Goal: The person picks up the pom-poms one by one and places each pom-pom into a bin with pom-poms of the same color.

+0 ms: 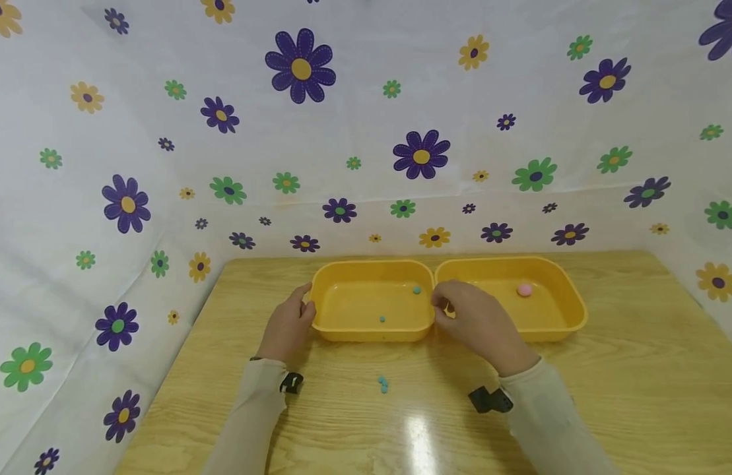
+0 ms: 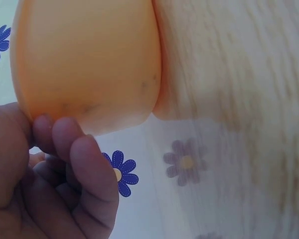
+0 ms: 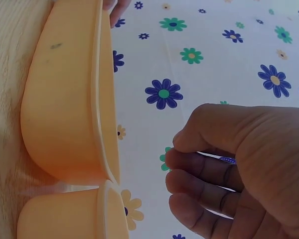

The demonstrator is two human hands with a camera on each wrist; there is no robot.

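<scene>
A yellow plastic tray stands on the table, with two small blue pieces inside, far apart. At its left end my left hand pinches the rim between thumb and fingers; the left wrist view shows the fingertips against the tray's wall. My right hand hovers by the spot where this tray meets a second yellow tray. Its fingers curve loosely, the thumb close to the index fingertip, and nothing shows between them in the right wrist view. A round pink piece lies inside the second tray.
Several small blue pieces lie together on the wooden table, in front of the left tray. Behind the trays hangs a white flower-patterned sheet, which also encloses both sides of the table.
</scene>
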